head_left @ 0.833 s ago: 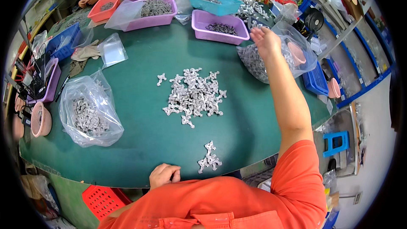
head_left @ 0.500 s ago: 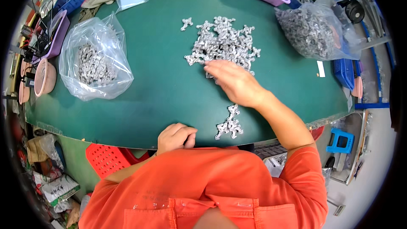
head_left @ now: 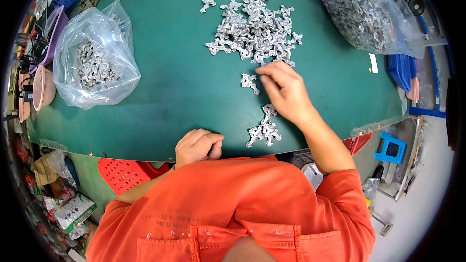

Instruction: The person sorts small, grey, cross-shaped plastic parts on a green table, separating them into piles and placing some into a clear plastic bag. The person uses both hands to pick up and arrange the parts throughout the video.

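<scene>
My right hand [head_left: 287,91] is over the table with its fingers curled together. Its fingertips are right beside a single silvery, three-armed metal part [head_left: 250,83]; I cannot tell whether they touch it, and the inside of the hand is hidden. Beyond lies a heap of similar metal parts [head_left: 257,31], with one stray part [head_left: 208,4] to its left. Nearer to me, a small cluster of these parts [head_left: 263,132] lies below my right wrist. My left hand [head_left: 199,146] rests closed at the table's near edge, with nothing visible in it.
A clear plastic bag [head_left: 126,75] holding metal parts stands at the left of the green table [head_left: 170,82]. Another full bag [head_left: 359,19] sits at the far right, near a blue basket [head_left: 399,72]. Pink tubs [head_left: 44,87] line the left edge.
My right hand has drawn back from the heap, and its fingers have curled. One metal part now lies apart from the heap, closer to me. The whole view has shifted slightly.
</scene>
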A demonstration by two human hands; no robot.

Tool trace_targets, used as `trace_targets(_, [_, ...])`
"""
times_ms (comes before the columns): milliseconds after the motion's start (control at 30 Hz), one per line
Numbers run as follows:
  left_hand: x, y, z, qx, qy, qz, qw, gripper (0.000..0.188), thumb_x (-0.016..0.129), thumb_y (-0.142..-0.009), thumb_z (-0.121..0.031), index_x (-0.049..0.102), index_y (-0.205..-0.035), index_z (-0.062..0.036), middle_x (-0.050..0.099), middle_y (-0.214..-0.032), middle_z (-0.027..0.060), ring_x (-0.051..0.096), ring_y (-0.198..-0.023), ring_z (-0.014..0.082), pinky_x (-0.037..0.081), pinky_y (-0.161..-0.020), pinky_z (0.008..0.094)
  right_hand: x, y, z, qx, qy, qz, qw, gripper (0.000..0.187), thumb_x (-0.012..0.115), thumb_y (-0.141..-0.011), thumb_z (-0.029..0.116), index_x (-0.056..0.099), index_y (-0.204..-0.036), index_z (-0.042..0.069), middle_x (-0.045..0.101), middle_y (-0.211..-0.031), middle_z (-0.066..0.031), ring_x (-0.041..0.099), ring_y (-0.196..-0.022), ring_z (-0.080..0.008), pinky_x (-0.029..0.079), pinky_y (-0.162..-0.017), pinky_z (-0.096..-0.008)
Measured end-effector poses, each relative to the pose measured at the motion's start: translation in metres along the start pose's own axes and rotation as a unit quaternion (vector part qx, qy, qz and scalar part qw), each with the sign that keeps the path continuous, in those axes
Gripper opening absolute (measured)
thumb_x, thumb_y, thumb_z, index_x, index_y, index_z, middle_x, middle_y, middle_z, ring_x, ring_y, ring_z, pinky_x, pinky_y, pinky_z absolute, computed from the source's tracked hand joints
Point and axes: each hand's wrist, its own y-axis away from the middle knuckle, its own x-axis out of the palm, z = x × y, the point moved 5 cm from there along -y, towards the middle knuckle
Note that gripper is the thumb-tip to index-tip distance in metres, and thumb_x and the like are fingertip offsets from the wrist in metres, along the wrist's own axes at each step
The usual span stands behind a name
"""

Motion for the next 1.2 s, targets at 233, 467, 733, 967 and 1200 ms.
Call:
trace_targets(233, [0.0,0.0,0.001,0.004,-0.001,-0.005,1.0,0.021,0.069,-0.067,0.008,0.066,-0.082,-0.0062,0.061,-0.069,0.0062,0.056,-0.056,0.0231,0.045,-0.053,0.0332,0.014,0.005,-0.003,0.226,-0.198,0.104,0.948,0.018,0.075,-0.082,0.001,0.064,-0.095,-0.002,0.064,-0.082,-0.0053,0.061,-0.07,-0.0151,0.051,-0.062,-0.0288])
trace_targets(467, [0.0,-0.001,-0.002,-0.001,-0.008,-0.006,1.0,0.023,0.069,-0.065,0.008,0.066,-0.083,-0.0058,0.061,-0.068,0.0063,0.056,-0.056,0.0231,0.045,-0.053,0.0333,-0.011,-0.011,0.007,0.106,0.002,0.131,0.986,0.026,0.077,-0.079,0.012,0.064,-0.098,-0.001,0.065,-0.089,-0.0113,0.063,-0.081,-0.0264,0.051,-0.07,-0.0366])
trace_targets(733, [-0.002,0.001,0.002,-0.022,0.0,0.011,1.0,0.018,0.07,-0.071,0.006,0.066,-0.083,-0.0062,0.062,-0.069,0.0075,0.059,-0.058,0.0242,0.047,-0.054,0.034,-0.006,-0.025,-0.011,-0.035,0.214,-0.025,0.976,0.023,0.079,-0.071,0.013,0.061,-0.084,0.005,0.057,-0.09,-0.0103,0.057,-0.085,-0.0298,0.046,-0.074,-0.042])
trace_targets(967, [-0.002,-0.003,0.007,-0.057,0.009,0.033,0.998,0.017,0.071,-0.074,0.005,0.067,-0.086,-0.0063,0.062,-0.071,0.0061,0.057,-0.057,0.021,0.046,-0.053,0.0313,-0.023,0.006,0.001,-0.043,0.042,0.019,0.998,0.008,0.07,-0.08,0.001,0.064,-0.085,0.002,0.06,-0.084,-0.0109,0.061,-0.078,-0.0287,0.051,-0.071,-0.038])
trace_targets(1200, [0.008,-0.031,0.007,-0.115,-0.003,0.121,0.986,0.027,0.073,-0.077,-0.003,0.067,-0.104,-0.0085,0.063,-0.083,0.0032,0.055,-0.056,0.0119,0.047,-0.051,0.0269,-0.054,0.031,-0.027,0.213,-0.035,-0.131,0.967,0.008,0.065,-0.087,0.001,0.067,-0.095,0.0,0.065,-0.087,-0.0134,0.066,-0.075,-0.0258,0.052,-0.068,-0.0338])
